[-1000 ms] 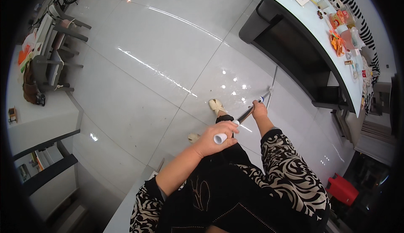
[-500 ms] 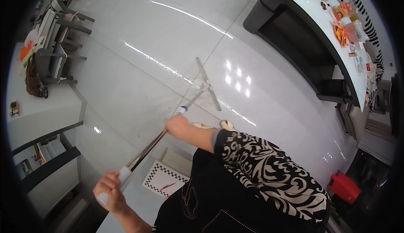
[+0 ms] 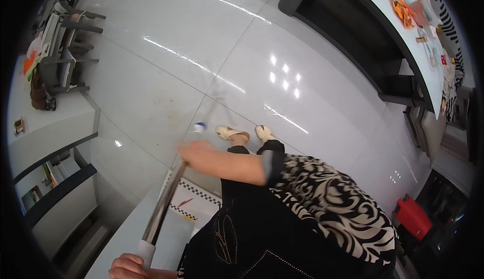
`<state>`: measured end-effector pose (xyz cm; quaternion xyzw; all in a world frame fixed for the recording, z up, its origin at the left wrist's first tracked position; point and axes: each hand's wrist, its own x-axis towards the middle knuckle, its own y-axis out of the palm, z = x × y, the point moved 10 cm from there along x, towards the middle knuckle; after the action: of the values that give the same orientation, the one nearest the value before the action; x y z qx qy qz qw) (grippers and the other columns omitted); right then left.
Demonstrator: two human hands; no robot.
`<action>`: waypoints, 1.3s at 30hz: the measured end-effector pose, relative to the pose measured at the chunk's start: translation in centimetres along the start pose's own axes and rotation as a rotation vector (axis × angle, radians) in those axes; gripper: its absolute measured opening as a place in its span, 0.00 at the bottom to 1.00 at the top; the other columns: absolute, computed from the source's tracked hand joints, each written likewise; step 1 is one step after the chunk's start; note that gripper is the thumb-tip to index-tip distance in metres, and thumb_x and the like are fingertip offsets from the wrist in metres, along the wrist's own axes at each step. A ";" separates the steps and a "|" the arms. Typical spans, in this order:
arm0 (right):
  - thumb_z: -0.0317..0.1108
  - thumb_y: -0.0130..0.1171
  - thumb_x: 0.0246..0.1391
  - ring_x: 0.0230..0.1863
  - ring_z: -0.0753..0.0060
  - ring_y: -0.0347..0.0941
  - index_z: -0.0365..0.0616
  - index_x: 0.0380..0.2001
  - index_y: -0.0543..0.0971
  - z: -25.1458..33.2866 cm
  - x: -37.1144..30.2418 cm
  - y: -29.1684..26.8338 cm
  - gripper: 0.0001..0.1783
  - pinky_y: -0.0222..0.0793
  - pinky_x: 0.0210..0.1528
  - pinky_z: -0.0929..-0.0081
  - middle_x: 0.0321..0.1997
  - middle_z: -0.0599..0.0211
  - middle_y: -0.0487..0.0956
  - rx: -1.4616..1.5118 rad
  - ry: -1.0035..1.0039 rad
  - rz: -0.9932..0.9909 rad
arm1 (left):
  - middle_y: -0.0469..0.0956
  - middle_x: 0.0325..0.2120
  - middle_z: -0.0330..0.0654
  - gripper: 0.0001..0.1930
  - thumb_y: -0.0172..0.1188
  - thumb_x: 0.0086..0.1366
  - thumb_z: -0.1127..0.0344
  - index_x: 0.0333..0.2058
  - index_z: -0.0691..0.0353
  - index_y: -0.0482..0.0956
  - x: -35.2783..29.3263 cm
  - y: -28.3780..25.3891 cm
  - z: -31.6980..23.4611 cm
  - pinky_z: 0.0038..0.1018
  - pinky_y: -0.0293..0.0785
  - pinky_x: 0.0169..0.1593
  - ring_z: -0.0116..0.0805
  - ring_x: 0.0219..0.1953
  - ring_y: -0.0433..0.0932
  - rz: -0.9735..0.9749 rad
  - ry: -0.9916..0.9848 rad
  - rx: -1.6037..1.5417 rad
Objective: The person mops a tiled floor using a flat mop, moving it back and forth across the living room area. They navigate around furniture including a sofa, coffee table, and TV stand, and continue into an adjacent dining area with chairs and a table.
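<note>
Both hands are closed around the long pole of a floor squeegee [image 3: 164, 206]. My left hand [image 3: 127, 268] wraps its white end grip, low at the picture's lower edge. Farther along the shiny metal shaft, my right hand [image 3: 197, 154] is closed and slightly blurred. A white and blue collar [image 3: 200, 127] shows just beyond my right hand. The squeegee's head is smeared by motion and hard to make out against the glossy grey floor tiles [image 3: 151, 87]. My feet in cream slippers [image 3: 229, 133] stand on the tiles close to the collar.
A white table [image 3: 126, 228] with a checker-edged sheet [image 3: 199, 198] and a red pen lies beside the pole. At right stands a dark counter [image 3: 348, 32] with a cluttered white top. Grey chairs [image 3: 60, 72] stand far left, a shelf unit [image 3: 55, 193] below them, a red container [image 3: 412, 217] lower right.
The squeegee has been drawn back toward me, and its head, clear on the floor before, is now blurred. Both hands moved nearer, the left one down to the lower edge.
</note>
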<state>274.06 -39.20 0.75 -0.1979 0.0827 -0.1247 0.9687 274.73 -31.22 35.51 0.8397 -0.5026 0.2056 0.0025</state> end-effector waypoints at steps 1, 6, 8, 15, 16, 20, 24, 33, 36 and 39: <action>0.33 0.57 0.46 0.30 0.48 0.76 0.43 0.31 0.73 -0.7 -2.9 -1.9 0.09 0.71 0.31 0.54 0.26 0.54 0.77 -0.044 0.003 -0.028 | 0.64 0.13 0.38 0.11 0.59 0.46 0.74 0.14 0.59 0.65 -0.4 0.9 0.0 0.35 0.65 0.31 0.32 0.18 0.62 0.019 -0.012 -0.084; 0.35 0.55 0.49 0.33 0.51 0.78 0.43 0.38 0.70 -11.2 -17.3 -7.5 0.13 0.73 0.32 0.56 0.28 0.53 0.79 -0.382 0.516 0.087 | 0.68 0.11 0.34 0.16 0.66 0.47 0.62 0.12 0.58 0.67 -3.2 6.9 7.9 0.38 0.77 0.35 0.35 0.17 0.70 0.020 -0.194 -0.209; 0.36 0.55 0.49 0.32 0.50 0.77 0.42 0.36 0.71 -16.3 -22.8 -9.4 0.13 0.73 0.33 0.55 0.27 0.53 0.79 -0.477 0.749 -0.009 | 0.76 0.18 0.38 0.10 0.63 0.49 0.67 0.16 0.60 0.70 -4.4 12.2 12.7 0.42 0.76 0.43 0.40 0.23 0.77 0.265 -0.326 -0.101; 0.38 0.57 0.47 0.31 0.48 0.77 0.45 0.32 0.73 -24.9 -31.0 -7.6 0.11 0.72 0.33 0.55 0.24 0.52 0.78 -0.549 0.926 -0.249 | 0.77 0.22 0.39 0.11 0.63 0.47 0.79 0.16 0.61 0.69 -8.2 22.3 18.4 0.44 0.70 0.53 0.41 0.33 0.77 0.678 -0.278 -0.456; 0.38 0.57 0.47 0.31 0.48 0.77 0.45 0.32 0.74 -24.8 -30.5 -6.7 0.11 0.72 0.33 0.55 0.24 0.51 0.78 -0.548 0.937 -0.219 | 0.76 0.22 0.38 0.11 0.63 0.46 0.79 0.15 0.61 0.69 -8.3 21.2 18.1 0.44 0.71 0.52 0.41 0.33 0.77 0.673 -0.283 -0.427; 0.37 0.59 0.46 0.29 0.49 0.77 0.44 0.31 0.72 -18.3 -21.1 -1.6 0.11 0.72 0.30 0.55 0.23 0.53 0.77 -0.458 0.674 -0.205 | 0.74 0.17 0.37 0.11 0.64 0.42 0.78 0.14 0.59 0.69 -5.9 11.3 14.7 0.43 0.74 0.48 0.38 0.26 0.76 0.536 -0.255 -0.278; 0.39 0.60 0.46 0.27 0.49 0.76 0.43 0.31 0.72 -9.4 -8.4 3.7 0.13 0.71 0.29 0.55 0.21 0.54 0.77 -0.349 0.398 -0.103 | 0.69 0.11 0.35 0.13 0.64 0.41 0.72 0.11 0.57 0.65 -4.1 1.0 10.1 0.42 0.74 0.45 0.33 0.19 0.71 0.330 -0.244 -0.170; 0.38 0.59 0.46 0.29 0.50 0.75 0.43 0.30 0.73 -0.8 8.3 14.0 0.11 0.71 0.30 0.55 0.22 0.54 0.76 -0.115 0.086 -0.085 | 0.66 0.10 0.34 0.17 0.64 0.45 0.68 0.11 0.55 0.62 -4.8 -8.8 8.0 0.39 0.73 0.44 0.30 0.17 0.66 0.099 -0.194 0.143; 0.35 0.59 0.45 0.30 0.49 0.75 0.44 0.29 0.73 -1.0 10.9 16.5 0.09 0.71 0.30 0.54 0.23 0.53 0.76 -0.092 0.073 -0.052 | 0.66 0.10 0.34 0.15 0.63 0.45 0.67 0.11 0.55 0.64 -5.1 -6.8 8.4 0.40 0.74 0.43 0.31 0.17 0.67 0.153 -0.167 0.301; 0.34 0.59 0.45 0.29 0.49 0.76 0.44 0.29 0.73 1.3 11.1 14.9 0.09 0.71 0.30 0.55 0.22 0.54 0.76 -0.085 -0.037 -0.124 | 0.67 0.11 0.35 0.13 0.62 0.45 0.66 0.12 0.56 0.65 -4.6 -4.7 6.9 0.40 0.74 0.42 0.31 0.16 0.67 0.221 -0.099 0.401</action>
<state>288.05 -28.52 -5.27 -0.2458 0.0577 -0.1771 0.9513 279.21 -26.45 28.55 0.7723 -0.5401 0.2589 -0.2118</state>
